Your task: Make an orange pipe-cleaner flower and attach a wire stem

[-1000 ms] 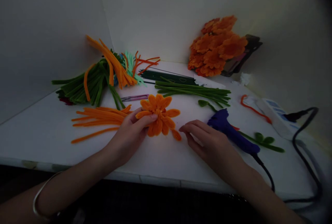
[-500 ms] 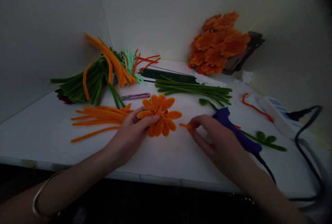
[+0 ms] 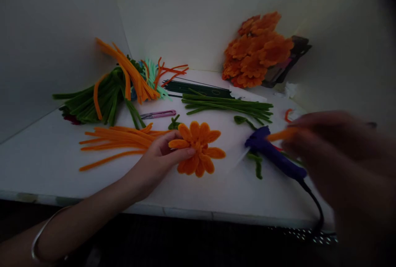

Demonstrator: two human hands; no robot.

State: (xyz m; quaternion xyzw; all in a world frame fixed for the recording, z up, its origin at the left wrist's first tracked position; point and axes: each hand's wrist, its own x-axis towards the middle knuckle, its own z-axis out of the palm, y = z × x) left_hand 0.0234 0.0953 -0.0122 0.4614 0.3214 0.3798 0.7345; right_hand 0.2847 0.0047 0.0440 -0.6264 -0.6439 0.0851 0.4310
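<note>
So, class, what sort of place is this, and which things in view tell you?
Probably a craft table: what looks like a glue gun lies on it, fuzzy green stems lie in a bunch behind, and the left hand holds an orange flower.

You have open desk across the lower center, below the flower, and a gap right of it. Your right fingers and the glue gun crowd the right; orange strips block center left, green strips upper center.
</note>
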